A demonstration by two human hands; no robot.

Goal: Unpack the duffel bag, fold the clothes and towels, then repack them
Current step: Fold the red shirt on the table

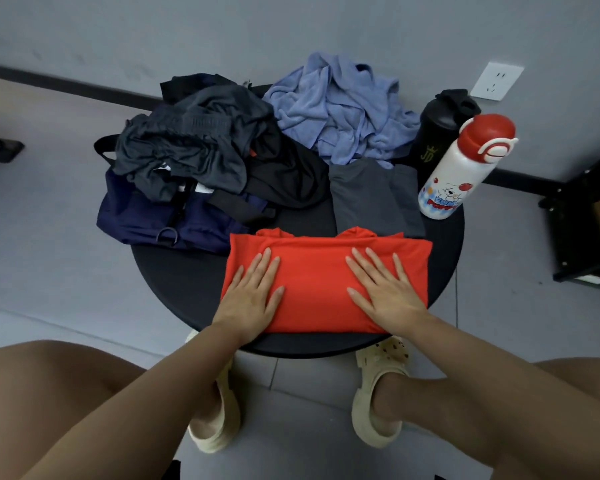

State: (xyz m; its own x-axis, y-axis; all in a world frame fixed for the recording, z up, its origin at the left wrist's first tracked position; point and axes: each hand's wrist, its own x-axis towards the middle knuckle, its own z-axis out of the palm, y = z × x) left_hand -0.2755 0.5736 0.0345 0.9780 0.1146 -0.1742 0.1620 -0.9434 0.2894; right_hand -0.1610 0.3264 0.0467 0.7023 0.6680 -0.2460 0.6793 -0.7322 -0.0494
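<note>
Red shirt [326, 282], folded, near table [174, 271] edge: pressed flat by left hand [248, 299] and right hand [385, 292], fingers straight and slightly apart, apparently to smooth creases.

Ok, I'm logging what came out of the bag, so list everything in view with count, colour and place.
red garment: 1, red, folded at the table's near edge under both hands
grey garment: 1, grey, laid flat behind the red one
dark clothes: a crumpled heap, dark grey and black, count unclear, on top of the bag
towel: 1, light blue, crumpled at the table's far side
duffel bag: 1, navy, table's left side
black bottle: 1, black, far right of the table
white bottle: 1, white with red cap, right edge
table: 1, black, round
wall socket: 1, white, wall at right
sandals: 2, cream, on the feet below
left hand: flat on the red garment
right hand: flat on the red garment
</note>
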